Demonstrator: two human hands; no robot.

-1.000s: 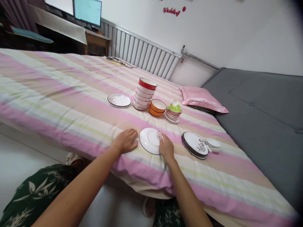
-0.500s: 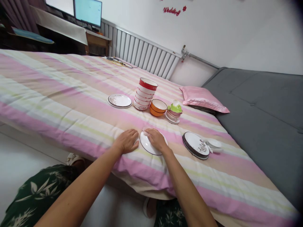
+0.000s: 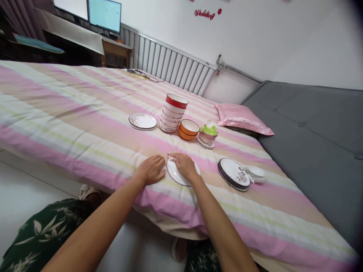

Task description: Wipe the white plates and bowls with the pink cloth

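Note:
A white plate (image 3: 179,178) with a thin dark rim lies on the striped bed in front of me. Across its upper part rests my right hand (image 3: 183,165), palm down, fingers stretched toward the far left rim and thumb apart. Whether anything lies under those fingers is hidden. Just left of the plate, my left hand (image 3: 152,170) lies palm down on the bedspread, fingers slightly bent and thumb spread. To the right sits a stack of dark-rimmed plates (image 3: 233,172) with a flower pattern, beside small white dishes (image 3: 255,172).
Farther back stand flat plates (image 3: 143,121), a tall stack of red-and-white bowls (image 3: 171,115), orange bowls (image 3: 188,130) and small dishes topped by a green leaf-shaped bowl (image 3: 210,129). A pink pillow (image 3: 242,119) lies near the grey headboard (image 3: 309,128). Cables (image 3: 144,74) lie at the far edge.
My right hand's fingers have slid slightly left and away from me, to the plate's far left rim. My left hand and the other dishes stay in place.

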